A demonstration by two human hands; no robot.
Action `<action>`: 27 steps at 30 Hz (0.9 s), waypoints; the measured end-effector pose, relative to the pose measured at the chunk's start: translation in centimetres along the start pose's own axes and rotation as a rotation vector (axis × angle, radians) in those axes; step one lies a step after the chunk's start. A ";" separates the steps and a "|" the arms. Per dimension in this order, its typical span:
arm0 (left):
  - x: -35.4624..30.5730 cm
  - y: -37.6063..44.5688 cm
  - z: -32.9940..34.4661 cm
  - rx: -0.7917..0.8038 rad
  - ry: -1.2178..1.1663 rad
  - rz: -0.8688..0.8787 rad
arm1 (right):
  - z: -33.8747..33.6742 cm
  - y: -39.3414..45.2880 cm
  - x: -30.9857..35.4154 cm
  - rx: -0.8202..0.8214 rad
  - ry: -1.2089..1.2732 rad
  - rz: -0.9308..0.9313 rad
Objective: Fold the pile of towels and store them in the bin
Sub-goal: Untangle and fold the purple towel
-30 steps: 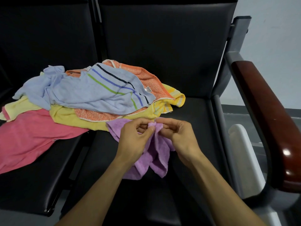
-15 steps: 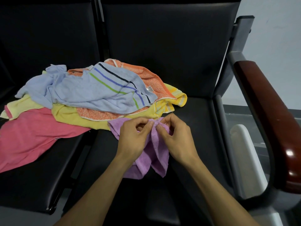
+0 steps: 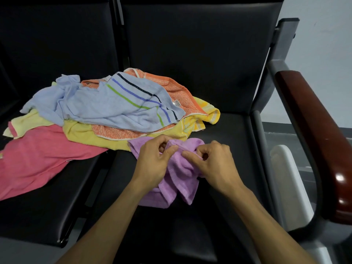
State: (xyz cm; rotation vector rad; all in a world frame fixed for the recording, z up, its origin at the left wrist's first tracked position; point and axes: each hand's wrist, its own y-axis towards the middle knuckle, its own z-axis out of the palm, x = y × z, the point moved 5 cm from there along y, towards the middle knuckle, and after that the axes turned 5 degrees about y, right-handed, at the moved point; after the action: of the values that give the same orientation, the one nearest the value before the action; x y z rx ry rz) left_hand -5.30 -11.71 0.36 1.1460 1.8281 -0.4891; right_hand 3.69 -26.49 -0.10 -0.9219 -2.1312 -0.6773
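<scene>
A purple towel (image 3: 179, 172) was pinched along its bunched top edge by the fingers of the left hand (image 3: 152, 164) and the right hand (image 3: 215, 166), both clenched on the cloth. It was seen lying on the black seat (image 3: 228, 130), just in front of the pile of towels (image 3: 106, 111). A white bin (image 3: 289, 180) was glimpsed beside that seat, under the wooden armrest (image 3: 320, 134).

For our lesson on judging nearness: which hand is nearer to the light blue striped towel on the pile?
Left. The left hand pinches the purple towel just below the pile's front edge, under the light blue striped towel. The right hand grips the same purple towel farther right.
</scene>
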 end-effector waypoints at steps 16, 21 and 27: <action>3.3 0.3 -3.6 -0.151 -0.074 -0.164 | -1.4 -0.2 -0.9 0.112 0.058 -0.030; 3.8 0.3 -4.5 -0.172 -0.092 -0.191 | -1.9 -0.7 -1.8 0.054 -0.093 -0.006; 4.3 0.4 -5.2 -0.225 -0.105 -0.216 | -2.7 -0.4 -1.8 0.104 0.061 -0.005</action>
State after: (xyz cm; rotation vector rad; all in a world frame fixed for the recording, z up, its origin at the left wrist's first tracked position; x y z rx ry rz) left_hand -8.16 -5.59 -0.53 0.7627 1.8703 -0.4440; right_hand 5.34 -29.33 0.05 -0.8303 -2.0947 -0.5843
